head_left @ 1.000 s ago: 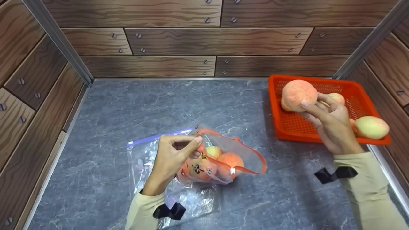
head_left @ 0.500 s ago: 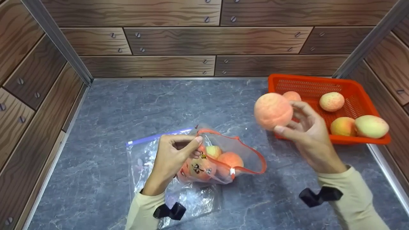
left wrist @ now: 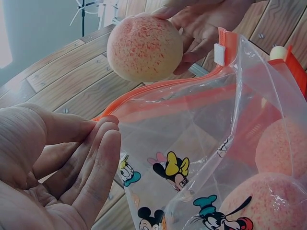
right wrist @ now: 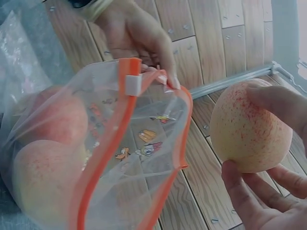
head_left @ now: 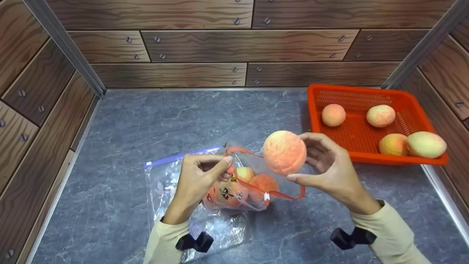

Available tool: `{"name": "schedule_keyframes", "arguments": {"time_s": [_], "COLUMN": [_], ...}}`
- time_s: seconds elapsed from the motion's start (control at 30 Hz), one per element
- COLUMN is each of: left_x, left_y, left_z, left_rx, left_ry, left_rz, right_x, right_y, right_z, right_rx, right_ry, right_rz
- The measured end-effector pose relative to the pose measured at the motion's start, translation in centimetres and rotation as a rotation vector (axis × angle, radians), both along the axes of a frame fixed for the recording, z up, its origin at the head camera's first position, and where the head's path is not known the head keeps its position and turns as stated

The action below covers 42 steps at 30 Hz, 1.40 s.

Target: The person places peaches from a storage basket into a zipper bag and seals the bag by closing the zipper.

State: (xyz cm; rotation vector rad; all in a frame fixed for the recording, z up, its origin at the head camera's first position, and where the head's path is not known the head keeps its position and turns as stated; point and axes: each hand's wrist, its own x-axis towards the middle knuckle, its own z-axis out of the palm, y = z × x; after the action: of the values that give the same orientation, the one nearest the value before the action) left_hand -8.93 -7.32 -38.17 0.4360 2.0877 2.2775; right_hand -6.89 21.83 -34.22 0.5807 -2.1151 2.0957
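My left hand (head_left: pixel 199 183) pinches the orange zip rim of a clear zip bag (left wrist: pixel 201 110) printed with cartoon characters. The bag's mouth gapes toward the right, and several peaches (right wrist: pixel 48 177) lie inside it. In my right hand (head_left: pixel 333 168) a pink and cream peach (head_left: pixel 284 153) is gripped between thumb and fingers. In the head view that peach appears over the far side of the bag's mouth; the right wrist view shows it apart from the orange rim (right wrist: pixel 180 129).
An orange-red plastic basket (head_left: pixel 366 156) stands at the right with several fruits in it, among them a pale yellow one (head_left: pixel 427 145). Beneath the left hand and bag lies a flat clear bag with a purple zip (head_left: pixel 183 157). Wood-patterned walls (head_left: pixel 249 46) enclose the table.
My right hand has carried the peach from above the basket leftward and nearer, to the bag's mouth. The left hand keeps its pinch on the rim without visible movement.
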Motion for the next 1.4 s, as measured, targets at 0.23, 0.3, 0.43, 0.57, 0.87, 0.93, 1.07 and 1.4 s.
{"name": "schedule_keyframes", "arguments": {"time_s": [0.23,0.3,0.43,0.57,0.87,0.93,1.07,1.4], "left_x": [0.0,0.0,0.0,0.0,-0.1,-0.1,-0.2,-0.1], "left_y": [0.0,0.0,0.0,0.0,0.1,0.1,0.1,0.1], "left_z": [0.0,0.0,0.0,0.1,0.1,0.1,0.0,0.2], "left_rx": [0.007,0.012,0.022,0.015,0.0,0.002,0.005,0.001], "left_ry": [-0.004,-0.005,-0.005,-0.004,-0.002,-0.001,0.001,-0.005], "left_rz": [0.0,-0.001,-0.003,-0.001,-0.012,-0.013,-0.016,-0.005], "right_x": [-0.1,-0.1,0.0,0.0,0.4,0.4,0.4,0.3], "right_y": [-0.6,-0.7,-0.9,-1.0,-1.1,-1.1,-1.2,-1.2], "right_z": [-0.9,-1.1,-1.4,-1.4,-1.5,-1.6,-1.6,-1.6], "right_rx": [0.059,0.078,0.155,0.22,0.265,0.27,0.28,0.309], "right_ry": [0.073,0.097,0.127,0.153,0.165,0.171,0.173,0.182], "right_rz": [0.031,0.035,0.019,0.003,0.016,0.023,0.028,0.041]}}
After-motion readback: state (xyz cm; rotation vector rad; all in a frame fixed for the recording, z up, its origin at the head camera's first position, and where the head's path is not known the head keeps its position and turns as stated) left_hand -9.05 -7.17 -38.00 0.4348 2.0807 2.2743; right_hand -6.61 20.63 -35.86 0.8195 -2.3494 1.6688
